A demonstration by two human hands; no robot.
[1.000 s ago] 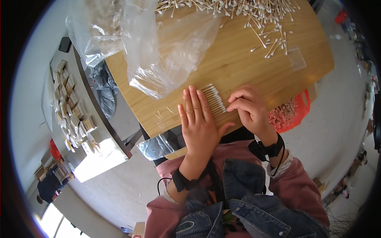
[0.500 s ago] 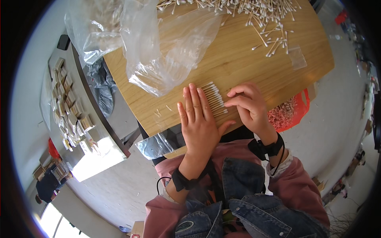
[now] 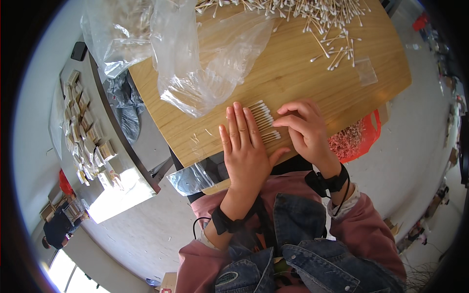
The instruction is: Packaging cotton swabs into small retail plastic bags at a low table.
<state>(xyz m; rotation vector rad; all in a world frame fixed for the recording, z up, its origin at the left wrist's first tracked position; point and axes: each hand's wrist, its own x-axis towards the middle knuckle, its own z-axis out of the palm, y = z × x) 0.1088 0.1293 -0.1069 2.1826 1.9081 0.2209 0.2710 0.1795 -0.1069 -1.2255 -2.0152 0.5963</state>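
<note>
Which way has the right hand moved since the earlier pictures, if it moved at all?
Yes: against the table, the right hand has shifted slightly left and forward, its fingertips now farther up the row of swabs.

- Wooden table (image 3: 303,80): beneath left hand (image 3: 244,151)
- Swab row (image 3: 263,116): partly under left hand
- Clear bag (image 3: 188,80): beyond left hand
- Swab pile (image 3: 312,10), clear plastic piece (image 3: 366,72): beyond right hand (image 3: 310,134)

Swab row (image 3: 265,115) lies on table (image 3: 317,83), swab heap (image 3: 312,10) behind; bag (image 3: 370,138) at right, probably lower.
</note>
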